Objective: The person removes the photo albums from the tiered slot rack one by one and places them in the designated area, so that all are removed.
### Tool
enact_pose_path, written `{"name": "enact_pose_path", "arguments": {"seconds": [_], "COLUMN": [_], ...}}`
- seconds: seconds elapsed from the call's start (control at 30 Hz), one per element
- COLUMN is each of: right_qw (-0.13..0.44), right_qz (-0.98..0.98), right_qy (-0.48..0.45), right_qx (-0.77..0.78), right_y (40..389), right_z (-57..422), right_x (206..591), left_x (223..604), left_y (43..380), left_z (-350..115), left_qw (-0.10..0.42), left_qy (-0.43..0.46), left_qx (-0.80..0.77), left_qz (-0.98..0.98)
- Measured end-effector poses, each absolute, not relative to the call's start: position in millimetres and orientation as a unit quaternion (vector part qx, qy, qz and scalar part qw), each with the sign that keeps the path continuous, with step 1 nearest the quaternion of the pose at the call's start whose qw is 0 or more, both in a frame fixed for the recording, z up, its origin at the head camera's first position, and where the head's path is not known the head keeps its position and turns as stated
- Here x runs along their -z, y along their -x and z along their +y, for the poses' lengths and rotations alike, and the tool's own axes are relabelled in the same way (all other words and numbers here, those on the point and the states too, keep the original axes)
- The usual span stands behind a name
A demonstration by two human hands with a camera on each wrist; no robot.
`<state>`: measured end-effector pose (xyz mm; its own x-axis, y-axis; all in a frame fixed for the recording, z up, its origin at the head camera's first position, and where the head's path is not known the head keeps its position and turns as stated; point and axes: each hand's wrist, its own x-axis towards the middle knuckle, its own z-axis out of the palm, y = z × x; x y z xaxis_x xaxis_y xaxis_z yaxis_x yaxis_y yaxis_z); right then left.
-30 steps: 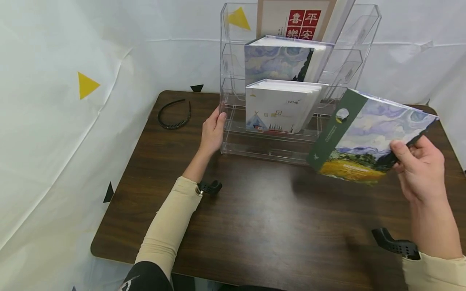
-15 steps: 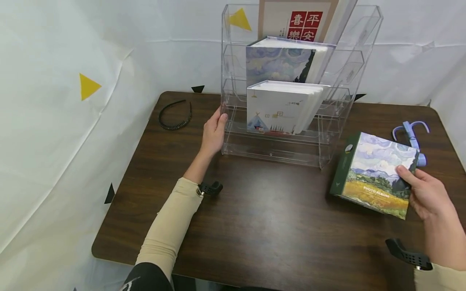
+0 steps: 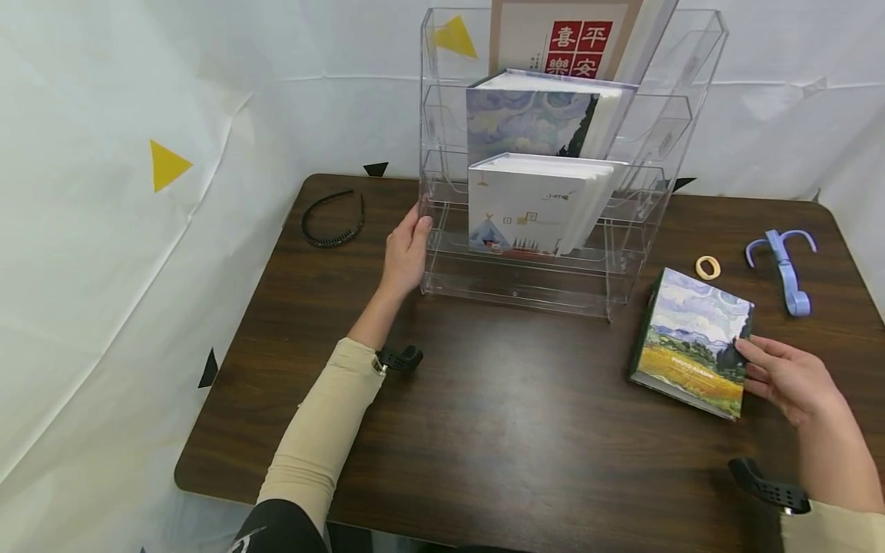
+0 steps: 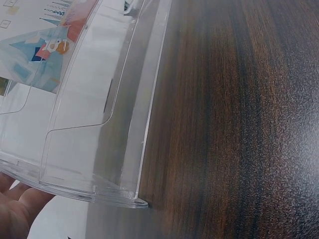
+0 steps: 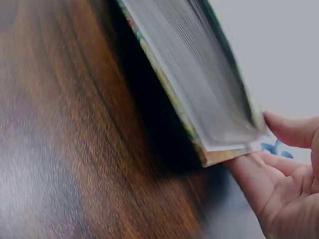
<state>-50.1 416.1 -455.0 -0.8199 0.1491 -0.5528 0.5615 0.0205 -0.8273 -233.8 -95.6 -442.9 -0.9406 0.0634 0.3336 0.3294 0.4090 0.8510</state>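
Note:
My right hand (image 3: 795, 380) pinches a photo album (image 3: 698, 342) by its right edge, thumb on the painted landscape cover and fingers beneath. The album lies low over the right part of the table, cover up. In the right wrist view its page block (image 5: 194, 74) shows, with dark shadow beside it on the wood. On the left, my left hand (image 3: 404, 250) rests against the side of a clear acrylic book rack (image 3: 512, 296), its fingers (image 4: 15, 199) outside the side panel. A white album (image 3: 515, 211), a second painted album (image 3: 525, 123) and a beige book (image 3: 515, 34) stand in the rack's tiers.
Behind the held album lie a small yellow ring (image 3: 707, 267) and a blue folding hanger (image 3: 784, 269). A black headband (image 3: 332, 238) is at the table's back left. White sheeting (image 3: 207, 77) hangs behind the dark wooden table (image 3: 442, 453).
My right hand has brought the photo album down from beside the rack and laid it flatter over the table, uncovering the yellow ring and the hanger. My left hand stays at the rack.

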Motion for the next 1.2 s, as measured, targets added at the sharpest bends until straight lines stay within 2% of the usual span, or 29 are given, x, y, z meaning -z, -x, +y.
{"name": "enact_pose_path", "arguments": {"seconds": [0.23, 0.77, 0.87, 1.07, 1.2], "right_qw": [0.146, 0.119, 0.078, -0.075, -0.175], "right_qz": [0.836, 0.874, 0.889, 0.904, 0.896], "right_qy": [-0.23, -0.23, -0.235, -0.259, -0.202], "right_qx": [0.476, 0.412, 0.386, 0.33, 0.354], "right_y": [51, 54, 56, 68, 81], "right_z": [403, 394, 388, 358, 329], "right_x": [446, 439, 433, 405, 383], "left_x": [442, 442, 442, 442, 444], "left_y": [233, 233, 233, 232, 233], "left_z": [-96, -95, -95, -95, -95], "left_qw": [0.131, 0.126, 0.125, 0.128, 0.128], "left_qy": [0.121, 0.122, 0.126, 0.124, 0.124], "left_qx": [0.536, 0.54, 0.541, 0.54, 0.542], "left_qz": [-0.825, -0.823, -0.822, -0.823, -0.821]}}
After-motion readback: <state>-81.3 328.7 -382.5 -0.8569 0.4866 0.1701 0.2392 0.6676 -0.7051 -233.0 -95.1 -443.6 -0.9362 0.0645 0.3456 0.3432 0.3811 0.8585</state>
